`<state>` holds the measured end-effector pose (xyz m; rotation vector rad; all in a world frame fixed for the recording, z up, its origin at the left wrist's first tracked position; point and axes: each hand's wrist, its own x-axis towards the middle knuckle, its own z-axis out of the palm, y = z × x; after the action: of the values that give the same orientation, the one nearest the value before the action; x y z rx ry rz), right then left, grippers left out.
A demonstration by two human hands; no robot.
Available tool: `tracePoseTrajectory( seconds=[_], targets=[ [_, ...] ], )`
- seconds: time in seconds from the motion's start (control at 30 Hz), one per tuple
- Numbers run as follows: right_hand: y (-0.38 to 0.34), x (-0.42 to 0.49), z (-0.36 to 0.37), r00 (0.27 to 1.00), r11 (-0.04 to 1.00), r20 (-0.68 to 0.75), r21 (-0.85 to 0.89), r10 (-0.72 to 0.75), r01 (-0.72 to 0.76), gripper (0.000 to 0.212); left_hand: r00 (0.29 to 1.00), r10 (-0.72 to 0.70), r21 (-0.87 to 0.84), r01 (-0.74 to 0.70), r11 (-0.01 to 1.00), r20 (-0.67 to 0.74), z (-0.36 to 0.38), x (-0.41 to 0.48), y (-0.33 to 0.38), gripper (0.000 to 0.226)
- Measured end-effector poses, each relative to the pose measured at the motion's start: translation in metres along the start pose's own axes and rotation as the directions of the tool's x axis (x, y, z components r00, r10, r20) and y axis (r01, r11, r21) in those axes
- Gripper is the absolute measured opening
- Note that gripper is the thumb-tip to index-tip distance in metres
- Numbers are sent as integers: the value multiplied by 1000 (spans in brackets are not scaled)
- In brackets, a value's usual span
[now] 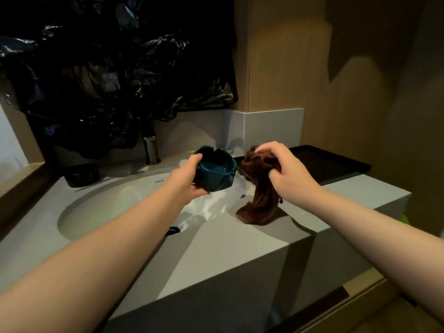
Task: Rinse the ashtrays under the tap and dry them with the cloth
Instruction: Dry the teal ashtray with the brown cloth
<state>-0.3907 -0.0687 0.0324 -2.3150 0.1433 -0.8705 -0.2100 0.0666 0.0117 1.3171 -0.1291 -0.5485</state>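
1. The left grip (192, 181) held the teal ashtray (215, 170) by its near wall, thumb over the rim and fingers curled beneath. The hollow faced up and tipped a little toward the right, probably to present the bowl to the cloth.
2. The ashtray hung in the air above the right edge of the sink (101, 212), clear of the counter (216, 248). It was right of the tap (151, 150), not under it. No running water showed, so I judged drying to be the step in hand.
3. The right grip (286, 169) was bunched on the top of the brown cloth (258, 203), fingers curled into the fabric, just beside the ashtray. The cloth's lower end lay on the counter, so it was only partly lifted.
4. A second, dark ashtray (81, 175) sat on the counter left of the tap, likely waiting its turn.
5. A black tray (336, 162) lay on the counter behind the cloth.
6. Crumpled black plastic sheeting (108, 68) covered the wall and hid the tap's upper part.
7. The left fingers under the ashtray were out of sight.
8. A small dark object (171, 230) at the basin's near rim was too dim to name.
9. Whether either ashtray was wet could not be told.
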Motion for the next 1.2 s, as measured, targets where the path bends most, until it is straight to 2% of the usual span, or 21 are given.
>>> tracePoseTrajectory(
  seconds=[0.07,0.13,0.2,0.3,0.37,0.4,0.43,0.47,0.5,0.57,0.63,0.7,0.83,0.93,1.03,1.13,1.2],
  targets=[
    [12,-14,-4,973,954,221,-267,-74,133,41,1000,-13,12,13,1000,10,6,-1,-6,43],
    [20,-26,-6,897,880,439,-408,-44,243,42,999,-25,21,24,999,27,9,-2,-11,42],
    [22,-34,-5,835,902,550,-363,7,232,47,999,-29,18,29,999,30,11,-2,-15,43],
    [15,-33,-7,809,942,588,-260,-18,210,40,999,-31,12,31,999,11,14,-2,-17,40],
    [13,-21,-10,853,930,519,-286,-52,231,36,999,-31,11,31,999,11,17,-5,-17,34],
    [14,-11,-11,907,952,419,-265,-31,155,36,999,-31,11,31,999,15,18,-5,-16,30],
    [16,-1,-12,954,984,295,-180,52,2,35,999,-33,7,33,999,18,19,-6,-16,27],
    [19,11,-11,964,983,193,-49,185,-179,36,999,-34,1,34,999,22,20,-7,-16,26],
    [22,23,-10,929,932,160,92,334,-351,39,999,-34,-6,34,999,27,21,-7,-15,28],
    [29,42,-8,796,752,274,269,539,-602,52,998,-39,-11,39,999,42,24,-7,-14,33],
    [32,52,-5,706,639,416,313,573,-703,57,996,-41,-9,41,999,75,29,-9,-12,32],
    [34,57,-2,688,605,452,339,567,-721,52,992,-43,-6,44,999,121,34,-9,-11,33],
    [44,66,-1,708,571,367,422,603,-705,45,985,-42,-17,46,999,168,47,-5,-6,42],
    [52,69,-8,688,525,362,455,629,-719,40,978,-67,7,67,998,196,59,2,-2,45],
    [58,74,-16,656,481,289,491,697,-727,36,960,-110,52,100,994,258,72,10,2,50],
    [62,83,-27,626,420,204,583,753,-695,32,963,-39,178,-10,984,268,84,24,8,46],
    [67,89,-37,610,394,149,641,778,-659,32,984,71,291,-116,950,161,89,36,8,47]
  ],
)
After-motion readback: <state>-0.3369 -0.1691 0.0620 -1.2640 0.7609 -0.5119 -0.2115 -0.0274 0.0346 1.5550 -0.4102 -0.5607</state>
